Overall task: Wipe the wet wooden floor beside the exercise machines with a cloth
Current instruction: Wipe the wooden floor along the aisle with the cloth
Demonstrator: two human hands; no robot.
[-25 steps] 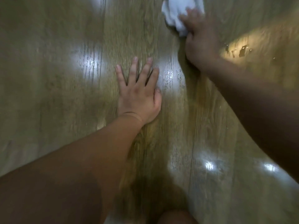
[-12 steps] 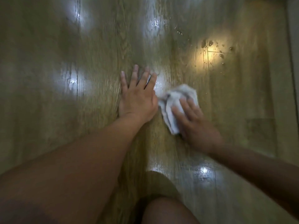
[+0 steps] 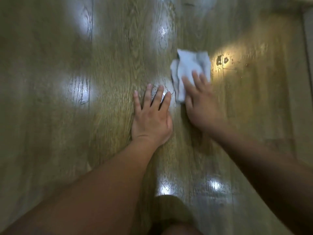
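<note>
White cloth (image 3: 188, 68) crumpled, long axis away-to-near, right hand (image 3: 201, 102) pressing it

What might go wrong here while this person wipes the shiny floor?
The left hand bears flat on glossy, possibly wet floor and might slip. The water drops beside the cloth lie outside it, so the right hand may miss them. The bunched cloth might only smear water.

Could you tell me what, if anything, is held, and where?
Nothing gripped: right hand presses the near part of the cloth with flat fingers; left hand rests on floor.
</note>
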